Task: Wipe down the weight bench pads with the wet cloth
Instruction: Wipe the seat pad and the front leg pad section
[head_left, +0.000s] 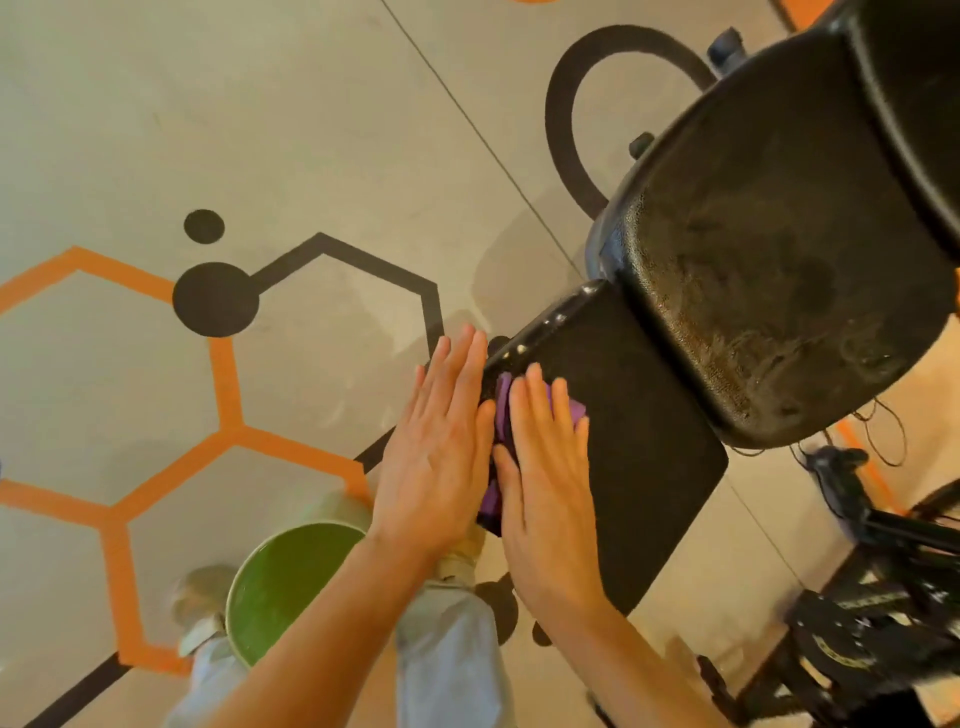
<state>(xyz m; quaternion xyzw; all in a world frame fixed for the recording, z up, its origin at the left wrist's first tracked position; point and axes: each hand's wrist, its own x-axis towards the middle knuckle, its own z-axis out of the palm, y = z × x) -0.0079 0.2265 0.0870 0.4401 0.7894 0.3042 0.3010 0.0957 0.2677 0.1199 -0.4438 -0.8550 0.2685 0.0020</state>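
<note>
The wet cloth (498, 415), pressed under two flat, spread hands (493, 452) at the near seat pad's (623, 415) left edge, with most pads seemingly unwiped.

Soft, warm indoor light fills the frame evenly. Pale sheen glints on the textured black bench pad (779, 260) at upper right. Faint shadows fall on the floor (260, 130) left of the pad. Motion blur softens everything, and wide-angle distortion bends lines near the edges.

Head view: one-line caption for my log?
Both flat hands, left and right, press a purple cloth onto the black bench pad.
</note>
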